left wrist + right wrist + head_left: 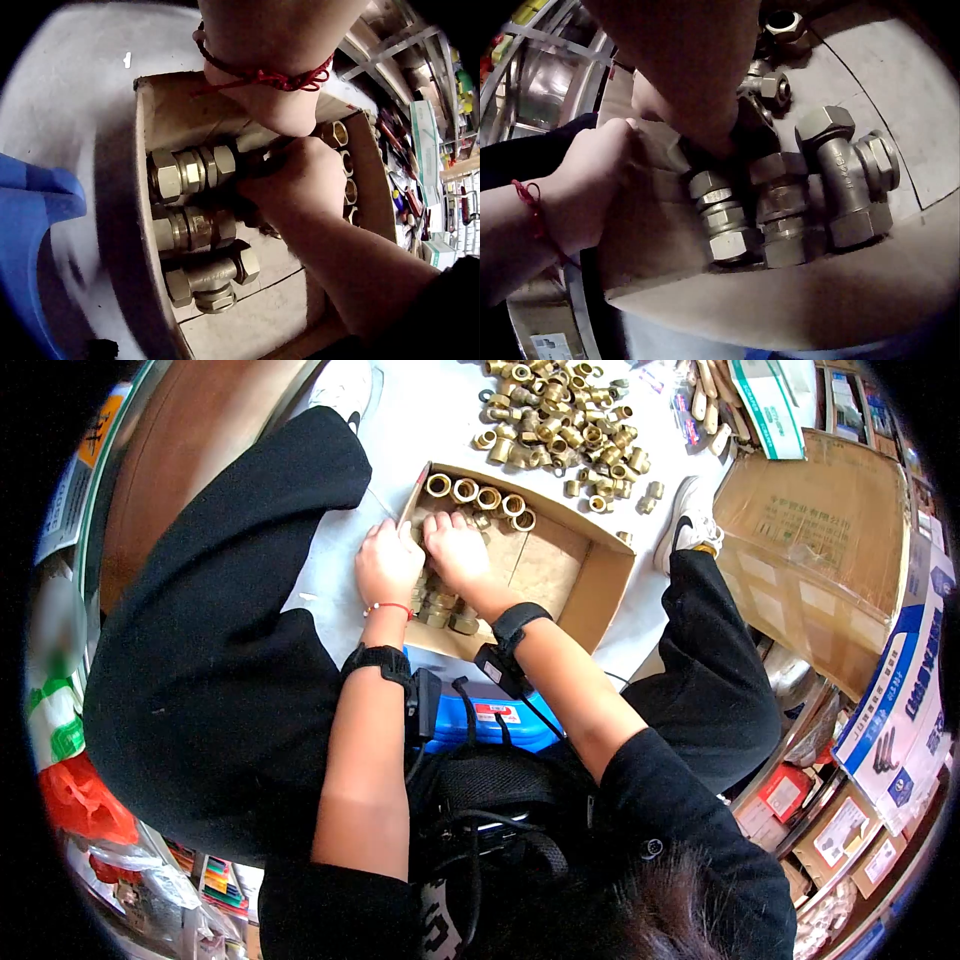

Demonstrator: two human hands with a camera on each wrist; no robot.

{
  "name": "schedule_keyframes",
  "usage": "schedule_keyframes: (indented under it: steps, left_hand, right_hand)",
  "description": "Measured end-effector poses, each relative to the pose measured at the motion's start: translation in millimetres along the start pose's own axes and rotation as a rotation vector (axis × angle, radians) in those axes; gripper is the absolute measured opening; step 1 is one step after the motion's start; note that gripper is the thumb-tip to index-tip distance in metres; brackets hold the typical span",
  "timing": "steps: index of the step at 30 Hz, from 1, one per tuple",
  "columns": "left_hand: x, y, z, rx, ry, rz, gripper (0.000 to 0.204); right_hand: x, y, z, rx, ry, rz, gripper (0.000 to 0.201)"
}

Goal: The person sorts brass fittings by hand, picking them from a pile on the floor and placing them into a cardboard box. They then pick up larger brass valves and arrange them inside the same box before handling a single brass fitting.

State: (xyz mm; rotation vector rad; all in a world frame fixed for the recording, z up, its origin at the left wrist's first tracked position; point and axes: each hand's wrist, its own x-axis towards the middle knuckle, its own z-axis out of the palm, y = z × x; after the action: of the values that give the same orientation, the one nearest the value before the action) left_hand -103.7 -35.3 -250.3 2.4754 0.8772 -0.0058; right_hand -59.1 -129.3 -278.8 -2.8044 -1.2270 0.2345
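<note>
A cardboard box (604, 595) on the floor holds brass pipe fittings. Along its near wall stand two straight couplings (726, 217) and a tee fitting (847, 180); a row of brass fittings with open round ends (465, 491) lines the far wall. My left hand (388, 568), with a red string bracelet, grips the box's left wall, fingers curled at its top edge. Inside the box, my right hand (458, 555) reaches down between the two rows, close to the left wall. Its fingertips are hidden among the fittings, and I cannot tell what they hold.
Beyond the box lies a loose heap of brass fittings (560, 420) on the pale floor. My shoes (690, 520) and legs flank the box. A blue stool (490, 715) is at the near side. To the right stands a large carton (810, 530).
</note>
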Motion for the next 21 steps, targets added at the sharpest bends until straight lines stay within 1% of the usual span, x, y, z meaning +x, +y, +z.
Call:
schedule_keyframes:
  steps: [2, 4, 5, 8, 9, 12, 13, 14, 16, 18, 19, 20, 21]
  left_hand:
    - [0.5, -0.6, 0.5, 0.013, 0.005, 0.002, 0.024]
    - [0.1, -2.2, 1.9, 0.004, 0.004, 0.008, 0.023]
    - [0.5, -2.5, 2.1, -0.011, 0.003, 0.010, 0.022]
    - [0.4, 1.3, -0.2, -0.030, 0.001, -0.005, 0.021]
    - [-0.5, 2.4, -1.3, -0.031, -0.001, -0.015, 0.021]
    - [-1.1, 2.9, -4.2, -0.010, -0.030, -0.008, 0.021]
    - [0.1, 3.8, -5.3, -0.018, -0.023, -0.013, 0.022]
    - [-0.5, 4.7, -6.2, -0.025, -0.020, -0.017, 0.022]
    - [-2.2, 5.2, -6.2, -0.029, -0.022, -0.015, 0.022]
    - [-1.6, 3.7, -5.1, -0.018, -0.027, -0.003, 0.023]
    - [-1.8, 4.0, -5.0, -0.013, -0.034, -0.011, 0.023]
    - [-1.9, 3.8, -4.5, -0.009, -0.026, -0.006, 0.023]
    - [-2.1, 3.6, -3.9, -0.004, -0.019, 0.000, 0.023]
  right_hand:
    - [-1.5, -0.4, -8.7, 0.008, -0.025, 0.002, 0.014]
    - [-6.0, 1.2, -15.5, 0.018, -0.017, -0.037, 0.016]
    - [-7.9, 2.6, -20.0, 0.022, -0.011, -0.055, 0.018]
    - [-19.2, 6.4, -34.8, 0.031, -0.053, -0.028, 0.026]
    - [-25.1, 9.4, -39.1, 0.058, -0.074, -0.009, 0.036]
    - [-52.8, 22.0, -56.2, 0.214, -0.078, 0.092, 0.050]
    - [-63.3, 27.5, -60.2, 0.276, -0.052, 0.149, 0.055]
    - [-71.8, 33.0, -63.5, 0.347, -0.185, 0.284, 0.049]
    - [-93.2, 45.1, -53.9, 0.362, -0.175, 0.471, 0.049]
    - [-114.5, 54.7, -40.2, 0.400, -0.118, 0.705, 0.048]
    - [-123.5, 61.0, -31.4, 0.375, -0.162, 0.798, 0.050]
    - [-132.8, 66.7, -22.5, 0.413, -0.164, 0.878, 0.051]
    - [-136.2, 67.6, -21.9, 0.413, -0.202, 0.926, 0.052]
